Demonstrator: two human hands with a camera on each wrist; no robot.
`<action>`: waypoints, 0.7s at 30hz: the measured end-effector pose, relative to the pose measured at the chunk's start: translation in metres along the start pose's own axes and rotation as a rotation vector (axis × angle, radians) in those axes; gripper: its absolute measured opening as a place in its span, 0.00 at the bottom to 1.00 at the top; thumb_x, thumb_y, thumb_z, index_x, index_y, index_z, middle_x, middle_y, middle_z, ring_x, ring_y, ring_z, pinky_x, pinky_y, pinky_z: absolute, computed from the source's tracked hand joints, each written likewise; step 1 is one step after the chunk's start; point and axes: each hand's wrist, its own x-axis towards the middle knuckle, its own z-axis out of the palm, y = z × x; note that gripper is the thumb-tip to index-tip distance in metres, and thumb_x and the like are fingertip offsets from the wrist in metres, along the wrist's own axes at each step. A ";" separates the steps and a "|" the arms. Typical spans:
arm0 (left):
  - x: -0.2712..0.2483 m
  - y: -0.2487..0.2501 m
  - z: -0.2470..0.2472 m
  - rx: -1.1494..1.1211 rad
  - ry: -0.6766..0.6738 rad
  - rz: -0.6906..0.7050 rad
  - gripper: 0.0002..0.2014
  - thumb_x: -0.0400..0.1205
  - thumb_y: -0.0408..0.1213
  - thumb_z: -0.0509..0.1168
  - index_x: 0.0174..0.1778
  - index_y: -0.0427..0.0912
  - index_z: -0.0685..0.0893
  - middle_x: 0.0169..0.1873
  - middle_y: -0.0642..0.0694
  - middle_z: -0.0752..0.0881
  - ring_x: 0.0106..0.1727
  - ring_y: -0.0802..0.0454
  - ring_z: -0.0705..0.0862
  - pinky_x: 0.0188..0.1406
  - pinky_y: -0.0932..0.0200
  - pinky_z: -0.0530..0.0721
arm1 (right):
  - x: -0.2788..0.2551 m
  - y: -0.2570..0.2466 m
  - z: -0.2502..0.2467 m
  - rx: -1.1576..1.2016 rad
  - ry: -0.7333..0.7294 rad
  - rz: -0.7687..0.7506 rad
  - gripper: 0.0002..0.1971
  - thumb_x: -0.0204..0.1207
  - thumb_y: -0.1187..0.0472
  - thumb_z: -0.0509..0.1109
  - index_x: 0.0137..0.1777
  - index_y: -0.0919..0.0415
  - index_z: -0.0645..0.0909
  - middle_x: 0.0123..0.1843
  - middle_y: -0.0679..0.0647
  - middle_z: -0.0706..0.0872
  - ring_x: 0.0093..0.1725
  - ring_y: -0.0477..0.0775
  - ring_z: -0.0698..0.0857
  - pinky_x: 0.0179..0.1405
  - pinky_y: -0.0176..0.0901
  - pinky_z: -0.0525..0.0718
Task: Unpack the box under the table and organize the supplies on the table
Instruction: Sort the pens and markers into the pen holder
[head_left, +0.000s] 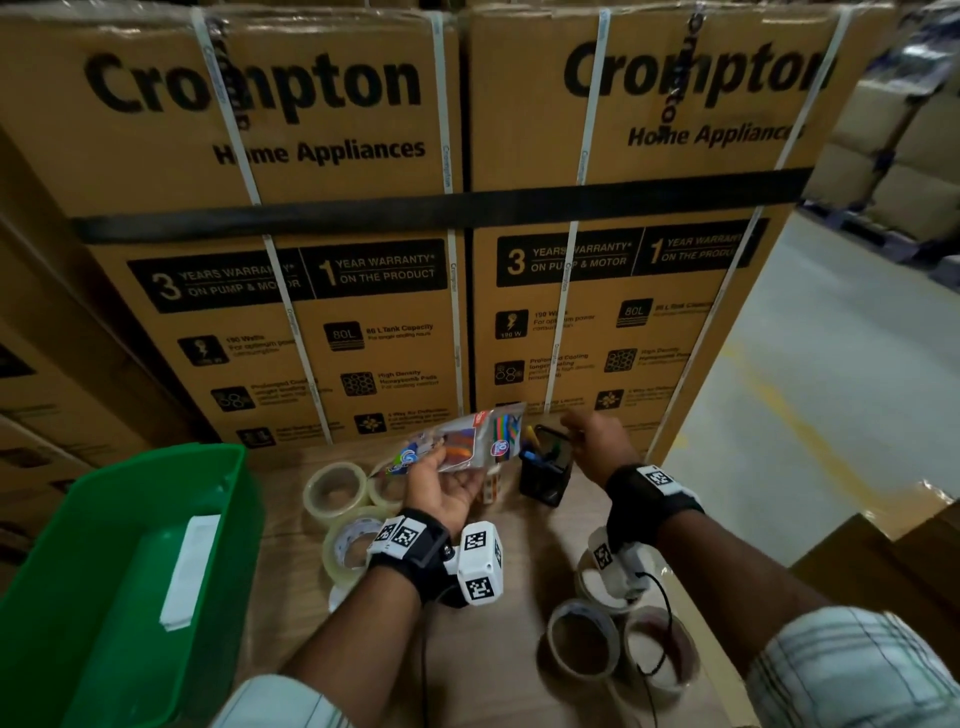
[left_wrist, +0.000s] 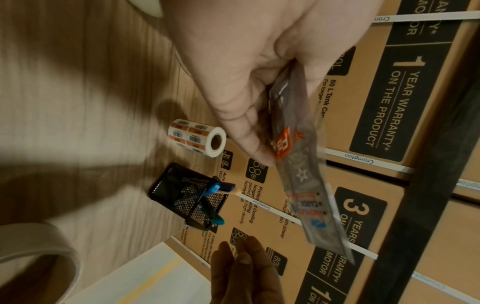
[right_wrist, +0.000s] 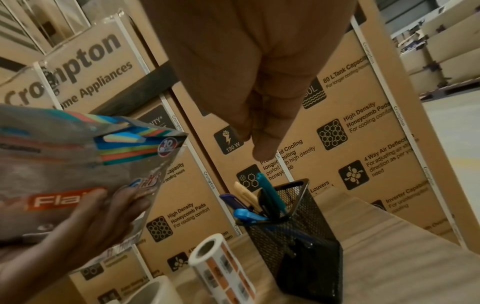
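My left hand (head_left: 451, 486), palm up, grips a bundle of clear plastic packets (head_left: 470, 436) with coloured stationery inside, held above the back of the wooden table (head_left: 493, 639). In the left wrist view the thumb (left_wrist: 249, 142) pins the packets (left_wrist: 298, 164). The right wrist view shows the same packets (right_wrist: 78, 164) at its left. My right hand (head_left: 584, 428) hovers just above a black mesh pen holder (head_left: 545, 480) with several pens in it. That hand's fingers (right_wrist: 262, 148) hang down together and hold nothing I can see.
Clear tape rolls (head_left: 335, 488) lie left of my left wrist and paler rolls (head_left: 582, 642) sit near the front right. A label roll (right_wrist: 223, 265) lies beside the holder. A green bin (head_left: 130, 571) stands at the left. Tall cartons (head_left: 363, 208) wall off the back.
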 end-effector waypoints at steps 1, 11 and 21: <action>-0.003 0.002 0.000 0.004 -0.008 -0.002 0.09 0.85 0.34 0.56 0.51 0.34 0.80 0.42 0.34 0.88 0.47 0.40 0.86 0.42 0.46 0.89 | -0.005 -0.004 -0.001 0.016 0.014 0.000 0.15 0.78 0.72 0.61 0.59 0.61 0.83 0.54 0.60 0.88 0.52 0.59 0.85 0.51 0.47 0.85; -0.038 0.043 -0.007 0.105 -0.066 0.101 0.07 0.84 0.35 0.60 0.45 0.40 0.82 0.34 0.43 0.87 0.36 0.46 0.85 0.33 0.52 0.88 | -0.050 -0.108 -0.012 1.362 -0.121 0.464 0.06 0.85 0.64 0.58 0.52 0.63 0.75 0.28 0.54 0.82 0.26 0.49 0.80 0.30 0.42 0.82; -0.077 0.091 -0.018 0.361 -0.209 0.262 0.06 0.83 0.30 0.62 0.51 0.40 0.84 0.40 0.42 0.91 0.44 0.45 0.87 0.60 0.40 0.81 | -0.076 -0.170 0.008 1.558 -0.293 0.529 0.19 0.87 0.55 0.53 0.45 0.65 0.81 0.25 0.56 0.89 0.23 0.50 0.88 0.20 0.39 0.86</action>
